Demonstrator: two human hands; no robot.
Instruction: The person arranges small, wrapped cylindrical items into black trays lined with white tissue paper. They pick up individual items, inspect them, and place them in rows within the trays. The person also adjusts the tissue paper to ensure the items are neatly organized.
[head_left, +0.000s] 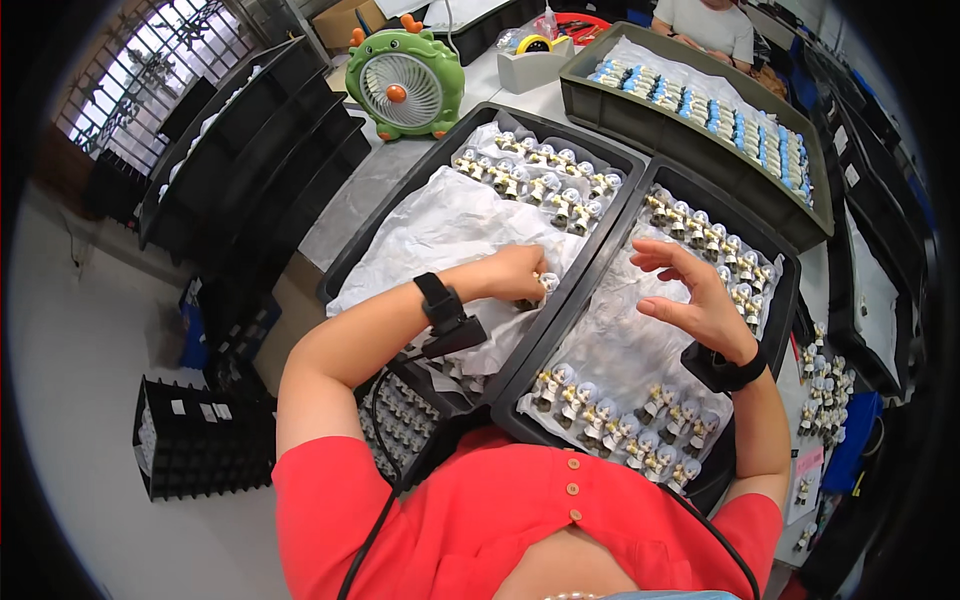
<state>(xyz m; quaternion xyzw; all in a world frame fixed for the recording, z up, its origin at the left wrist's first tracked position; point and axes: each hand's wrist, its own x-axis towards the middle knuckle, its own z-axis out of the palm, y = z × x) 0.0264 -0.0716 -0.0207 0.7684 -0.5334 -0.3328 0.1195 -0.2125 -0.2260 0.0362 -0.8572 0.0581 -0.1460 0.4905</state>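
Note:
Two black trays lie side by side in front of me, the left tray [375,245] and the right tray [790,305]. White wrapping sheets line both. My left hand [515,272] is closed over the left tray's sheet, its fingers around a small figurine [548,284] with pale hair and a white-and-yellow body. Above the right tray's bare sheet [612,310], my right hand [692,292] is empty, its fingers curved and apart from the thumb. Rows of similar figurines stand at the far end of the left tray and at both ends of the right tray.
A green fan [405,85] stands beyond the left tray, near a tape dispenser [535,62]. At the far right, a deep crate [700,140] holds blue-and-white pieces; a person sits behind it. Loose figurines [825,390] lie right of the trays. Stacked black trays [250,160] rise at left.

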